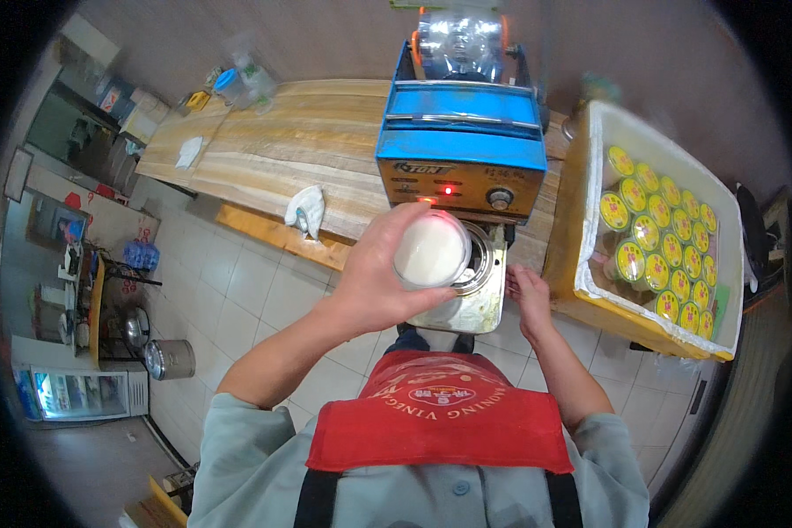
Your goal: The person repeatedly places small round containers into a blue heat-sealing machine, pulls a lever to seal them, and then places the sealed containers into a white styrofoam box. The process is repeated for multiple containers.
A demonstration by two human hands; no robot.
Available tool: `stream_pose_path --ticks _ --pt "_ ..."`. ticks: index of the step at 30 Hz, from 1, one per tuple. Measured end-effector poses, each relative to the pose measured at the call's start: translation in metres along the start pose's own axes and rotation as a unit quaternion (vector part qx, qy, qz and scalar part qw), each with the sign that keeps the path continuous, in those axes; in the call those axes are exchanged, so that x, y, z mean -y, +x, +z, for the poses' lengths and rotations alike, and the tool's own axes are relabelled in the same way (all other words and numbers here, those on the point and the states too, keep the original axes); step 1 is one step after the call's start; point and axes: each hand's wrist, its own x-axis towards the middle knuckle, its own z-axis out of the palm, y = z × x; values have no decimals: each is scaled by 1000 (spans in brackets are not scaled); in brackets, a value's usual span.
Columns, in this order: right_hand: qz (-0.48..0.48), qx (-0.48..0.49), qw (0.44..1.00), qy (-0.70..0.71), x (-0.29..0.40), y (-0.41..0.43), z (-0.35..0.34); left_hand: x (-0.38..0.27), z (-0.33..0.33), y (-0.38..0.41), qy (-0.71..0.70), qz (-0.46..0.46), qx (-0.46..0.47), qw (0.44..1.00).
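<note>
My left hand (pixel 383 270) holds a clear plastic cup of white contents (pixel 432 249), thumb and fingers around its sides. The cup is over the left part of the round metal ring (pixel 480 264) in the pull-out metal tray (pixel 465 313) of a blue cup-sealing machine (pixel 461 145). Red lights glow on the machine's front, beside a black knob (pixel 499 198). A roll of clear film (pixel 461 43) is mounted on top. My right hand (pixel 528 294) is by the tray's right edge, its fingers partly hidden; whether it touches the tray cannot be told.
To the right stands a foam-lined yellow box (pixel 567 264) holding several cups with yellow printed lids (pixel 672 249). A white cloth (pixel 305 210) lies at the front edge of the wooden table (pixel 290 152). Farther left are another cloth (pixel 189 152) and a blue-lidded container (pixel 228 82).
</note>
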Motion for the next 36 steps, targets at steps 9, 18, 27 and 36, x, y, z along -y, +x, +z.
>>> stream_pose_path --ticks 9,18,27,36 --pt "72 23 997 23 -9 13 8 24 74 5 8 16 -45 999" --pt "76 58 992 77 -19 25 13 57 117 8 54 -10 -57 997" --pt "134 59 980 137 -20 42 28 79 135 14 84 -4 -63 994" --pt "162 68 970 168 -9 48 43 82 139 16 93 -11 -51 994"
